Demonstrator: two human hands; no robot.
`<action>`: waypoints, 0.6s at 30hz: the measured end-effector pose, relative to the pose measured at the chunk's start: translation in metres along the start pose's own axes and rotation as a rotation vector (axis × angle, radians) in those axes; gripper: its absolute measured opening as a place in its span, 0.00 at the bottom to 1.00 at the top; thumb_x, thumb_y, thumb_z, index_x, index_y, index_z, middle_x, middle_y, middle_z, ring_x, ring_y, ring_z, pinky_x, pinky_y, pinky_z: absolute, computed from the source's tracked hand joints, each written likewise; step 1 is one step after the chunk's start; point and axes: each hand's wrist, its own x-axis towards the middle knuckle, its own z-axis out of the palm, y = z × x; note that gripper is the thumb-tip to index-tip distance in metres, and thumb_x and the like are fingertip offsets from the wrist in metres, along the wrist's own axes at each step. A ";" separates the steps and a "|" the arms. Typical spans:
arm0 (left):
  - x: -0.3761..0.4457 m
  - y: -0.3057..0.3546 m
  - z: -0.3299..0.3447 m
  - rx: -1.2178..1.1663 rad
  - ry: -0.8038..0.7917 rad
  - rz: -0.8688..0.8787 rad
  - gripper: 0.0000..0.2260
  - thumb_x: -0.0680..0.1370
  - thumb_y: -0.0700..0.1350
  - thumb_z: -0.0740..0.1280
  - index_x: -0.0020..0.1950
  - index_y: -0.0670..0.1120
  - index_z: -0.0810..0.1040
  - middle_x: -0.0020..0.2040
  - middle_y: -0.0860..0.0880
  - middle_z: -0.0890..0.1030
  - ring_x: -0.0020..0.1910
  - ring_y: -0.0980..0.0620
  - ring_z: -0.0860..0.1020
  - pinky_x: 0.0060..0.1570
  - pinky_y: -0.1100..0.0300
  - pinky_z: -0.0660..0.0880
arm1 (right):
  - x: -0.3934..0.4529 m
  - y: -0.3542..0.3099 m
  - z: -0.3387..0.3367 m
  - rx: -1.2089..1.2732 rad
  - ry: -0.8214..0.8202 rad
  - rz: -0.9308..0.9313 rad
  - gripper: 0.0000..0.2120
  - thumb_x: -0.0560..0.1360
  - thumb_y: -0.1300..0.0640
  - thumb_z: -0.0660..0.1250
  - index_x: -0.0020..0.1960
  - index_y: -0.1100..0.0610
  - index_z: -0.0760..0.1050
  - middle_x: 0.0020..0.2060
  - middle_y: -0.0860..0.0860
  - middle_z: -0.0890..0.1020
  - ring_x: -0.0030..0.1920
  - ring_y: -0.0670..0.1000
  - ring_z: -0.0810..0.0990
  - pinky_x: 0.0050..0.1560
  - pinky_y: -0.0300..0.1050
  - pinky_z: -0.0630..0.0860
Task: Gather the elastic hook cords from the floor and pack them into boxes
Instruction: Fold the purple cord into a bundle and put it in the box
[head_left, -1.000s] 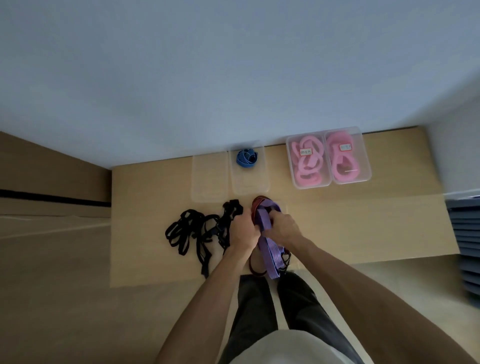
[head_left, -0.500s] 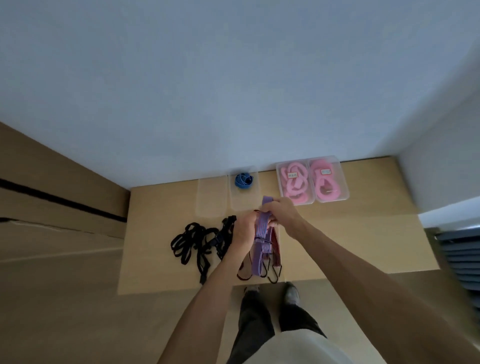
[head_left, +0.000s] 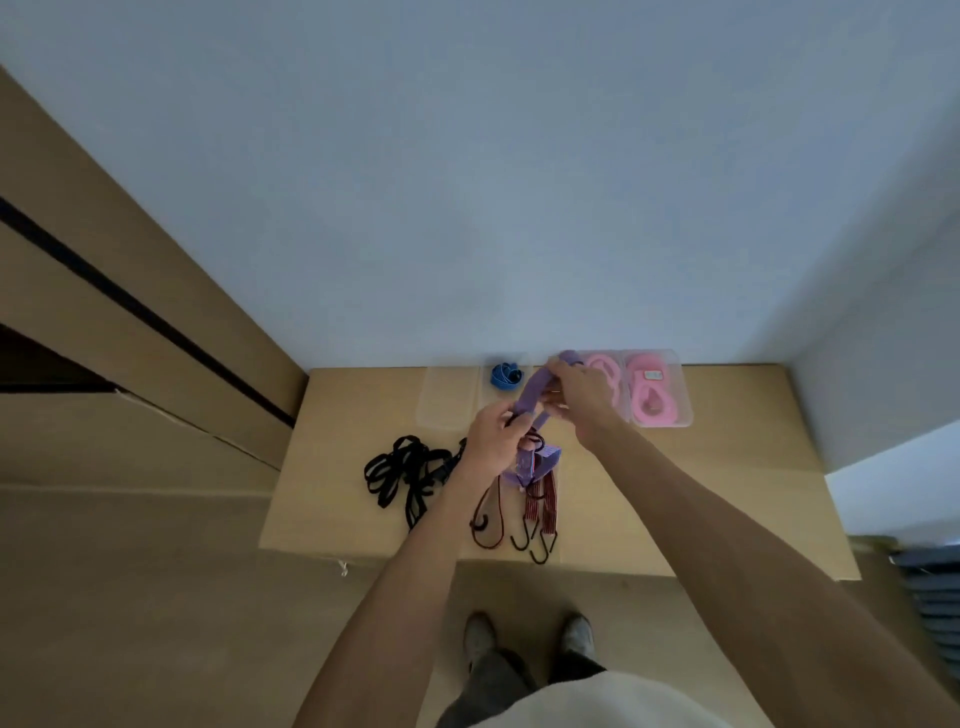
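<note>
Both hands raised over the cardboard sheet (head_left: 675, 499). Left hand (head_left: 491, 441) and right hand (head_left: 579, 392) each grip the purple flat cord (head_left: 535, 387), stretched between them; dark red hook cords (head_left: 540, 506) dangle below. Black cords (head_left: 405, 473) lie left; pink cords fill two clear boxes (head_left: 660, 389).

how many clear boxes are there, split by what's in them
blue cord inside: 1
pink cords inside: 2
nothing visible inside: 1
total: 4 boxes
</note>
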 end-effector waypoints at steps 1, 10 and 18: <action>-0.004 0.004 -0.001 -0.043 0.015 0.015 0.02 0.81 0.36 0.64 0.51 0.38 0.77 0.42 0.39 0.80 0.32 0.50 0.81 0.34 0.62 0.78 | -0.006 0.000 0.002 -0.036 -0.041 0.015 0.16 0.80 0.53 0.63 0.38 0.61 0.79 0.34 0.57 0.84 0.30 0.51 0.79 0.29 0.38 0.72; -0.008 0.066 -0.017 -0.166 0.110 0.249 0.11 0.77 0.25 0.59 0.53 0.34 0.77 0.36 0.44 0.79 0.30 0.53 0.76 0.31 0.60 0.77 | -0.035 -0.017 0.022 -0.295 -0.138 -0.183 0.23 0.78 0.41 0.59 0.36 0.55 0.81 0.34 0.51 0.86 0.34 0.46 0.83 0.41 0.41 0.76; -0.003 0.089 -0.036 -0.669 -0.007 -0.063 0.08 0.83 0.33 0.58 0.52 0.40 0.76 0.32 0.45 0.74 0.29 0.52 0.69 0.37 0.55 0.66 | -0.043 -0.022 0.028 -0.293 -0.156 -0.363 0.21 0.77 0.47 0.60 0.35 0.62 0.75 0.28 0.52 0.77 0.30 0.48 0.73 0.35 0.45 0.69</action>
